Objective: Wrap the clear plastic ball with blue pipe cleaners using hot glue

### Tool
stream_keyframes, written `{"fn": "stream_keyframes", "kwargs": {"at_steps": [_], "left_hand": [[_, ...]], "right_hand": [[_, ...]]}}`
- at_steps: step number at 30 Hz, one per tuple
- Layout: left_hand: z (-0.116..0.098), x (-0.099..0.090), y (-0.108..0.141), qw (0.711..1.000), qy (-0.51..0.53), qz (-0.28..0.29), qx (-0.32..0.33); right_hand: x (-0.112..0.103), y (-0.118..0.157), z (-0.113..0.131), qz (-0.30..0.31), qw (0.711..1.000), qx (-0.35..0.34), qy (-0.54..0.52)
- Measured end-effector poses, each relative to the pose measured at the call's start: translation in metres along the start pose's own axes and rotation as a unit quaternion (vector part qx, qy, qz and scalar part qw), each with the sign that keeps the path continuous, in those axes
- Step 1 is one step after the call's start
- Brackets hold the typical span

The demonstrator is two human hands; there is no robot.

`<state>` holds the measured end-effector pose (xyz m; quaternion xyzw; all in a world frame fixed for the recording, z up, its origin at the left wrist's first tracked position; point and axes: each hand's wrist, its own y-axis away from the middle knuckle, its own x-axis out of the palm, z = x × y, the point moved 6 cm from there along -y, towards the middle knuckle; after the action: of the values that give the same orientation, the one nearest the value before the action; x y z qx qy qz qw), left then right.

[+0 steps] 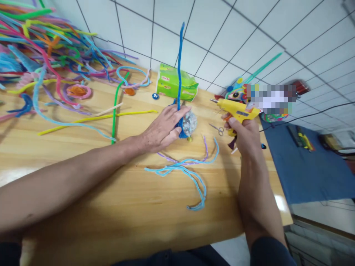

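Note:
My left hand [166, 127] is closed on a blue pipe cleaner [179, 70], whose free end sticks up away from me. Its lower part lies against a round, clear, glittery object [190, 123] beside my fingertips; what kind of object it is I cannot tell. My right hand [241, 129] grips a yellow glue gun [235, 109], its nozzle pointing left, a little apart from the round object. Small scissors [217, 129] lie on the table between my hands. Light blue pipe cleaners [194, 173] and a purple one [205, 147] lie bent in front of me.
A heap of coloured pipe cleaners [55, 48] covers the table's back left. Behind my left hand stands a green tissue pack [172, 83], near a blue button [155, 96]. A black cord [313, 112] runs off right, above a blue mat [313, 173]. White tiles line the wall.

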<state>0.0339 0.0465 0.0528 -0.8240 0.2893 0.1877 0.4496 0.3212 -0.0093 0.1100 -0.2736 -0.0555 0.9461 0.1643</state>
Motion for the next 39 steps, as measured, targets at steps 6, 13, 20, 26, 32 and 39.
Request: {"fn": "stream_keyframes", "kwargs": {"at_steps": [6,13,20,26,32,39], "left_hand": [[0.002,0.0,0.001,1.0,0.01,-0.006,-0.002],[0.004,0.0,-0.001,1.0,-0.003,-0.023,0.004],[0.0,0.003,-0.006,0.999,-0.022,0.0,-0.024],[-0.003,0.009,-0.007,1.0,-0.023,-0.019,-0.008],[0.0,0.013,-0.009,0.999,-0.021,-0.025,-0.008],[-0.004,0.015,-0.009,0.998,-0.051,-0.023,0.002]], "right_hand": [[-0.017,-0.03,-0.068,-0.119,0.984,0.051,0.123],[-0.014,-0.032,-0.076,-0.13,0.969,0.058,0.2],[0.031,0.007,0.045,-0.015,0.977,-0.148,0.153],[0.1,0.01,0.093,0.135,0.965,-0.172,0.145],[0.111,0.006,0.085,0.145,0.975,-0.13,0.108],[0.117,0.008,0.081,0.133,0.985,-0.082,0.068]]}}
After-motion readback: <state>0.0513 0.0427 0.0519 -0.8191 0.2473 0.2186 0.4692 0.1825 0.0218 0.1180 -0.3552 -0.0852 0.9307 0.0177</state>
